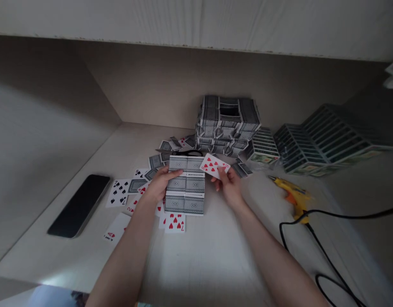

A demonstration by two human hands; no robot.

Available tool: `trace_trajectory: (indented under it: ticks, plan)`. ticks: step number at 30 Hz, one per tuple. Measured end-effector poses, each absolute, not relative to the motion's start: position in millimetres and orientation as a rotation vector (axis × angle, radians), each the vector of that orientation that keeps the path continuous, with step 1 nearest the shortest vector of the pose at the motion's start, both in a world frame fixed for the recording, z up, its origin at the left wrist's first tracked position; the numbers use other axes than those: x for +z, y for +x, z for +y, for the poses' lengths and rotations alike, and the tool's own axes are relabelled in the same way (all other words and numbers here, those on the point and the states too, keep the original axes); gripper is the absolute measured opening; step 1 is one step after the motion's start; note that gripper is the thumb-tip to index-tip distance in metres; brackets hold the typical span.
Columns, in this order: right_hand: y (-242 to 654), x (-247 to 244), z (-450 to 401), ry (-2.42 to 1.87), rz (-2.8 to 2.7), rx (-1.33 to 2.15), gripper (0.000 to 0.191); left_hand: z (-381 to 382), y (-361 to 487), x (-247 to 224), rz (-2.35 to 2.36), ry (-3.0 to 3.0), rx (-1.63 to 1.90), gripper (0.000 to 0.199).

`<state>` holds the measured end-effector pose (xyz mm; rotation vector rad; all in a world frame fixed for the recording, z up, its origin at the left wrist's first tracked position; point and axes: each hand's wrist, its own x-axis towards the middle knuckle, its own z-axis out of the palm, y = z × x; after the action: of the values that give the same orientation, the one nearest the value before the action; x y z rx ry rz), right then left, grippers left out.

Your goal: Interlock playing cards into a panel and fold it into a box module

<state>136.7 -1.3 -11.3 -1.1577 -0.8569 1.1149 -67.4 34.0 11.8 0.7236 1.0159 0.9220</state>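
A box-like block built of grey-backed playing cards (185,184) stands near the middle of the table. My left hand (161,182) grips its left side, the thumb lying over the top. Between the thumb and fingers of my right hand (228,183) is an eight of hearts card (212,165), face up, its left end at the block's upper right corner. A seven of hearts (176,223) lies at the block's near edge. More loose cards, among them a seven of spades (118,192), are spread to the left, partly under my left hand and forearm.
A larger card structure (228,123) stands at the back, with black scissors (191,152) before it. Racks of cards (324,140) are at the right. A yellow glue gun (294,196) with a black cable lies right; a phone (79,205) lies left. A shelf edge (183,44) overhangs.
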Motion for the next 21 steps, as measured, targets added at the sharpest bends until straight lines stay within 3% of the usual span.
trace_trajectory:
  ticks: [7, 21]
  plan:
    - [136.2, -11.6, -0.7, -1.166, -0.762, 1.028, 0.037, 34.8, -68.1, 11.8, 1.013, 0.698, 0.940, 0.036]
    - [141.8, -17.6, -1.6, -1.282, -0.904, 1.185, 0.034, 30.6, -62.3, 19.2, 1.092, 0.699, 0.966, 0.032]
